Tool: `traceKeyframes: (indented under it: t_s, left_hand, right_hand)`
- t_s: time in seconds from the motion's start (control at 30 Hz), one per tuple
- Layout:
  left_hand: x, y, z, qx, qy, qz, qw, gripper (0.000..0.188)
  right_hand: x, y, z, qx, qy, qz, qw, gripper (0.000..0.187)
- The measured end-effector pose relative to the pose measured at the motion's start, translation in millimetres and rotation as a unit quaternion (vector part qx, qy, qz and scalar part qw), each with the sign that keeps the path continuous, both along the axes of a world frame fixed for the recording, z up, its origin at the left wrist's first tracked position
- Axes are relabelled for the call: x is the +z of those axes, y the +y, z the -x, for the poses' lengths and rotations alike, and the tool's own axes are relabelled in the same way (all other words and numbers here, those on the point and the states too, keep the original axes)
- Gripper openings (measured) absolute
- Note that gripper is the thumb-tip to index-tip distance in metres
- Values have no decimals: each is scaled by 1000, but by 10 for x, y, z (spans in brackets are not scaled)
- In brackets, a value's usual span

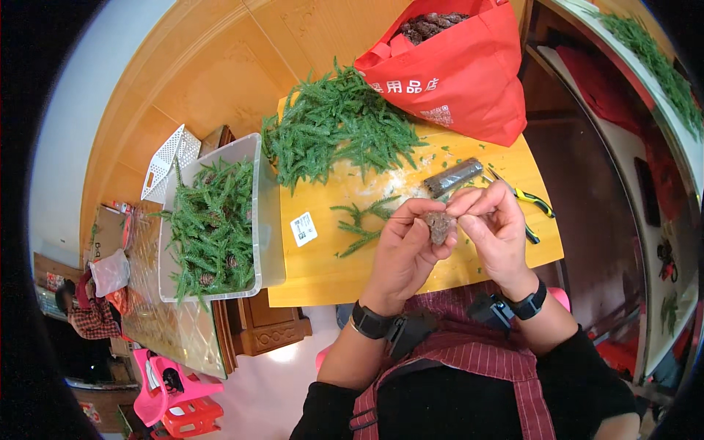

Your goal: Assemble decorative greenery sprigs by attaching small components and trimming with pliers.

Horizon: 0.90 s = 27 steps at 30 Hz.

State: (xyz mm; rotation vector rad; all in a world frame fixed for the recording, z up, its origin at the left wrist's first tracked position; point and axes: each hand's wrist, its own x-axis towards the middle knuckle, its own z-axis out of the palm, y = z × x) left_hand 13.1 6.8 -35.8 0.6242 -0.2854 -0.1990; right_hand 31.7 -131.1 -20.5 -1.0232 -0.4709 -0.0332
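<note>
My left hand (pixel 405 253) cups a small brown pine cone (pixel 440 226) over the front of a yellow wooden table (pixel 323 271). My right hand (pixel 495 231) pinches the top of the same cone with thumb and fingertips. A thin wire runs left from the cone across my left fingers. Just behind the hands lie two loose green fir sprigs (pixel 359 220) and a dark roll of wire (pixel 453 177). Yellow-handled pliers (pixel 529 196) rest to the right of the hands.
A heap of green fir sprigs (pixel 334 128) covers the table's back left. A red bag (pixel 458 70) filled with pine cones stands at the back. A clear plastic bin (pixel 260 220) with sprigs and cones sits to the left. Pink stools (pixel 172 400) stand at lower left.
</note>
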Motion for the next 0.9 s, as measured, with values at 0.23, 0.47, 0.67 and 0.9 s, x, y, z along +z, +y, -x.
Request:
traceKeyframes:
  t_s: [0.23, 0.47, 0.67, 0.9]
  left_hand:
    - [49, 29, 17, -7, 16, -2, 1000, 27]
    - [-23, 7, 0, -6, -9, 84, 996, 21]
    - [13, 5, -11, -18, 19, 87, 996, 22]
    - [-21, 16, -18, -15, 49, 64, 997, 24]
  right_hand:
    - [8, -33, 8, -35, -89, 63, 993, 18]
    - [-31, -13, 37, -17, -31, 32, 999, 15]
    - [20, -50, 2, 25, 4, 41, 999, 8]
    - [-37, -86, -71, -24, -88, 126, 988, 7]
